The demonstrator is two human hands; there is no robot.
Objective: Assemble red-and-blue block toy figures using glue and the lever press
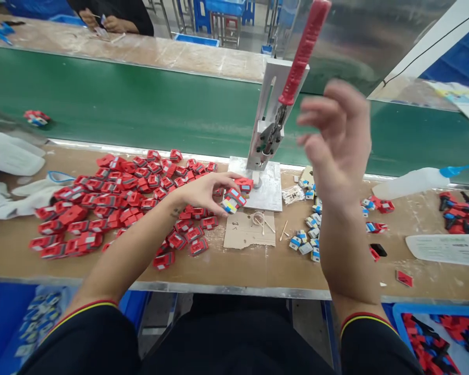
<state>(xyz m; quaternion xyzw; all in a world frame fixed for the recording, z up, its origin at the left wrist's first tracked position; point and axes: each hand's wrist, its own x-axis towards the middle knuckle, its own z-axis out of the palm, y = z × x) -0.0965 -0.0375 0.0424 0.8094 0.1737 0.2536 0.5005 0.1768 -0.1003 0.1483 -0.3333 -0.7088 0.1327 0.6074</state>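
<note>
Between the thumb and fingers of my left hand [209, 192] is a red toy part [235, 198] with a white, blue and yellow end, held just in front of the press base [271, 182]. My right hand [334, 138] is raised to the right of the press's red handle [305, 52], apart from it, slightly blurred, fingers spread and holding nothing. A large heap of red parts [113, 192] lies left of the press. Small white and blue pieces [303, 242] lie to its right, partly behind my right forearm.
Cardboard [238, 232] with a small round dish and cotton swabs lies before the press. A white bottle [410, 183] and red-black parts [457, 213] are at right. Blue bins sit below the table edge. Across the green divider [140, 104], another person's hands are at work.
</note>
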